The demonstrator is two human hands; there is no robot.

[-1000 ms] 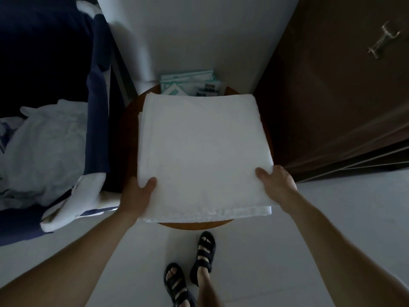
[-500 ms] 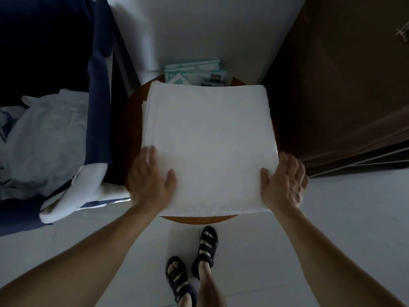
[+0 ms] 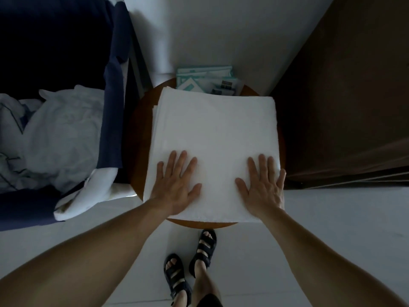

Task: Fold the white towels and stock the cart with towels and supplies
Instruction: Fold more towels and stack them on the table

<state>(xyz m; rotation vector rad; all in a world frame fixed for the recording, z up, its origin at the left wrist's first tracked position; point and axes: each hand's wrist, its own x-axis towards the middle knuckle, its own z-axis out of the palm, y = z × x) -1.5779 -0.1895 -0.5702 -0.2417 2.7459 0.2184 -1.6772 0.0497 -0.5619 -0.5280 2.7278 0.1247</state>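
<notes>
Shows a folded white towel covering most of a round table, overhanging its near edge. Left hand and right hand flat, fingers straight and spread, pressing the towel's near corners. Teal-and-white packets at the far edge, print unreadable.

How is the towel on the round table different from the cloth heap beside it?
The towel is folded flat and square; the heap is crumpled. The towel lies on the table; the heap sits in a dark blue bag. The left hand and right hand press flat on the towel; neither touches the heap. Both are pale cloth.
</notes>
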